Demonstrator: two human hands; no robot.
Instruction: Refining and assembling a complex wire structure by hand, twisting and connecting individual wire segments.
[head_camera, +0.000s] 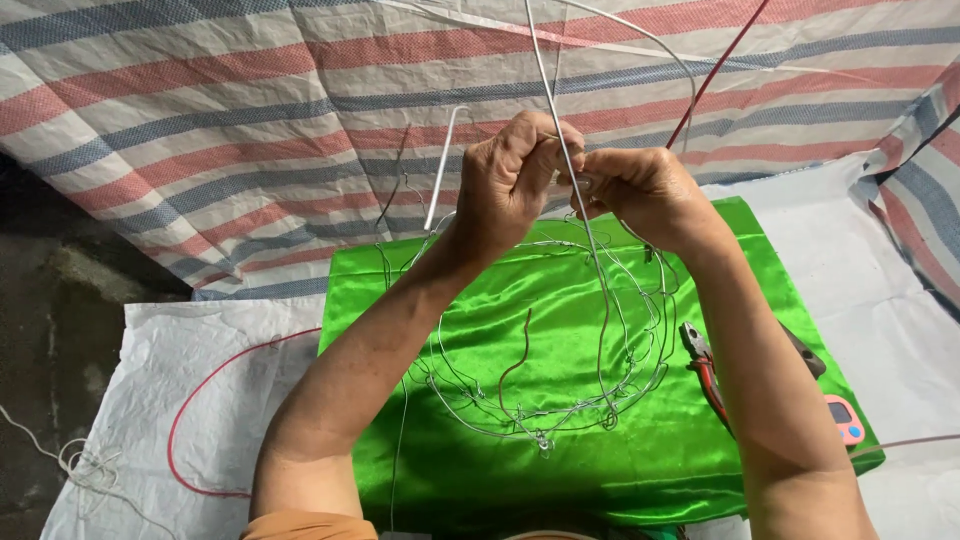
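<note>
**Hands pinch wire at the top of a round frame**

Wire is what we have between both hands here. Our left hand (508, 180) and right hand (640, 188) meet raised above the work, knuckles almost touching, each closed in a pinch on the thin silver wire (560, 120) that runs up out of view. We judge the two pinches sit so close because a short stretch of wire is being bent or twisted, and tight grips on either side keep it from slipping. Neither hand is spread; the fingertips themselves are mostly hidden behind the knuckles, so we cannot tell the exact point of contact.

Below the hands hangs the wire frame (545, 400), a rough ring with upright strands rising toward our grip. It rests on the green satin cloth (640, 460), which probably gives a smooth, bright backing against which thin wire is easy to see. A short reddish wire (515, 365) stands inside the ring.

Red-handled pliers (705, 365) lie on the cloth just beside our right forearm, near enough to pick up without shifting. A small pink device (845, 420) sits at the cloth's right edge. A red cord (195, 400) loops over the white woven sheet (160, 360) to the left, well apart from the frame, and a striped tarpaulin (250, 120) forms the backdrop.
</note>
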